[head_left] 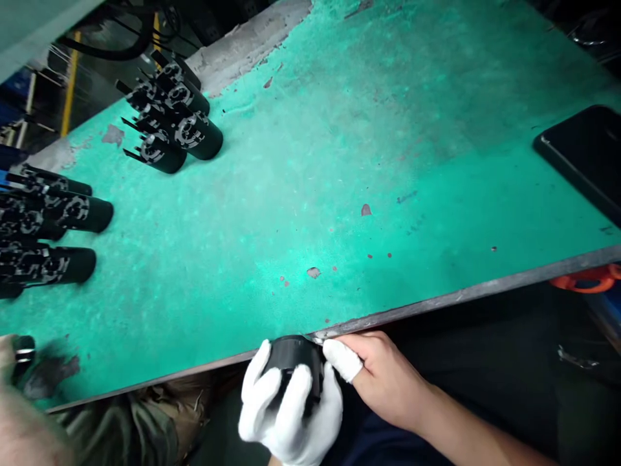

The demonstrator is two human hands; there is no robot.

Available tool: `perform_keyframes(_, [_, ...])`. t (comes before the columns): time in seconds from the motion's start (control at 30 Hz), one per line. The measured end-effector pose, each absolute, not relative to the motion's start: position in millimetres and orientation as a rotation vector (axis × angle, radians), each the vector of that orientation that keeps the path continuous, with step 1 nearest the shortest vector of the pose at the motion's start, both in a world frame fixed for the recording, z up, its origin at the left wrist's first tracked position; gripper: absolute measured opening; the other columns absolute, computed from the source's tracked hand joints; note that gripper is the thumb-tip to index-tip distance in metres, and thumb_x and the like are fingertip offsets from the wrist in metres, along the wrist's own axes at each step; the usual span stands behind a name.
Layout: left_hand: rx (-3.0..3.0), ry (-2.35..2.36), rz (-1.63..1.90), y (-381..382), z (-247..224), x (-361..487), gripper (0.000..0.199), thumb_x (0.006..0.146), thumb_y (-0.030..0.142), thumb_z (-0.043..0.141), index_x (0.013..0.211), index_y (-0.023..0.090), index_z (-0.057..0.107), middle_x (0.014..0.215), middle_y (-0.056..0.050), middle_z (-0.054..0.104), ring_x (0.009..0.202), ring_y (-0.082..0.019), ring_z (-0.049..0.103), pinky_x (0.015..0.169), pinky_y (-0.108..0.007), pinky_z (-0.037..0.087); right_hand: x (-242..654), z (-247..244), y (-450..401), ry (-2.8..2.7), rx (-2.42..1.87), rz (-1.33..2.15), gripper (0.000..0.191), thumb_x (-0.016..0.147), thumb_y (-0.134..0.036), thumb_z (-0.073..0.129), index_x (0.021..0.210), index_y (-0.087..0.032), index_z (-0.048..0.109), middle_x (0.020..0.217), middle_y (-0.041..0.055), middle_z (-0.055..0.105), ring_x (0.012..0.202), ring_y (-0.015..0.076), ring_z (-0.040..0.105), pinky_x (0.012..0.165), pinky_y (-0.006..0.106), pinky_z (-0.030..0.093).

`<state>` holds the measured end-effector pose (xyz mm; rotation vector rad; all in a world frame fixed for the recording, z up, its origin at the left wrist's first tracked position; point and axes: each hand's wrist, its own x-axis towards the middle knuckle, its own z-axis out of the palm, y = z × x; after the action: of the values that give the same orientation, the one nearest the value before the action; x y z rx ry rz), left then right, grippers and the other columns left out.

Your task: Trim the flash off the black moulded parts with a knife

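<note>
A black round part [294, 355] is held just off the front edge of the green tabletop [339, 168]. My left hand [294, 414], in a white glove, wraps its fingers round this part from below. At the part's right side is my right hand [383, 372], with a white covering on the thumb. Its thumb and index finger are pinched together on something small and shiny [317, 339] that is too small to name. The underside of the black part is hidden by the glove.
Two groups of black cylindrical parts [198, 134] [90, 215] lie at the left and back left. A black flat object [587, 155] rests at the right. Another person's hand [14, 388] is at the lower left. Orange handles [589, 279] show beyond the front edge.
</note>
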<state>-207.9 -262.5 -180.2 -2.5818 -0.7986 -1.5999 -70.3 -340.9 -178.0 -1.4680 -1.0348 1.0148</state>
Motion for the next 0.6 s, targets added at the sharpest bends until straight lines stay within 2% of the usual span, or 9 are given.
perform_keyframes(0.17, [-2.576, -0.805, -1.599, -262.9, -177.9, -206.3, 0.046, 0.055, 0.000, 0.088, 0.086, 0.017, 0.058, 0.107, -0.004, 0.042, 0.108, -0.030, 0.062, 0.091, -0.059, 0.061, -66.8, -179.3, -343.3, -1.095, -1.441, 1.040, 0.030, 0.100, -0.034, 0.046, 0.092, -0.023, 0.073, 0.085, 0.0005, 0.073, 0.082, 0.0169, 0.065, 0.079, 0.028, 0.049])
perform_keyframes(0.33, [-2.544, -0.760, -1.577, -260.7, -181.2, -205.2, 0.049, 0.051, 0.001, 0.089, 0.085, 0.018, 0.056, 0.106, -0.004, 0.039, 0.105, -0.028, 0.060, 0.088, -0.058, 0.062, -66.8, -177.1, -340.9, -1.037, -1.495, 1.040, 0.027, 0.100, -0.033, 0.047, 0.098, -0.026, 0.073, 0.095, -0.0018, 0.075, 0.088, 0.0169, 0.065, 0.083, 0.028, 0.047])
perform_keyframes(0.47, [-2.530, -0.781, -1.585, -259.7, -183.6, -205.2, 0.049, 0.053, 0.002, 0.089, 0.085, 0.020, 0.056, 0.104, -0.003, 0.039, 0.103, -0.028, 0.060, 0.087, -0.057, 0.063, -66.0, -180.7, -340.8, -1.057, -1.474, 1.086, 0.032, 0.100, -0.037, 0.045, 0.083, -0.021, 0.067, 0.079, -0.0022, 0.066, 0.077, 0.0154, 0.058, 0.074, 0.028, 0.045])
perform_keyframes(0.6, [-2.523, -0.742, -1.573, -258.7, -183.9, -207.1, 0.050, 0.051, 0.002, 0.089, 0.084, 0.021, 0.056, 0.100, -0.002, 0.037, 0.102, -0.026, 0.059, 0.086, -0.056, 0.064, -61.1, -180.3, -341.0, -1.131, -1.485, 1.087, 0.034, 0.101, -0.037, 0.043, 0.076, -0.021, 0.060, 0.074, -0.0031, 0.059, 0.072, 0.0139, 0.051, 0.069, 0.028, 0.041])
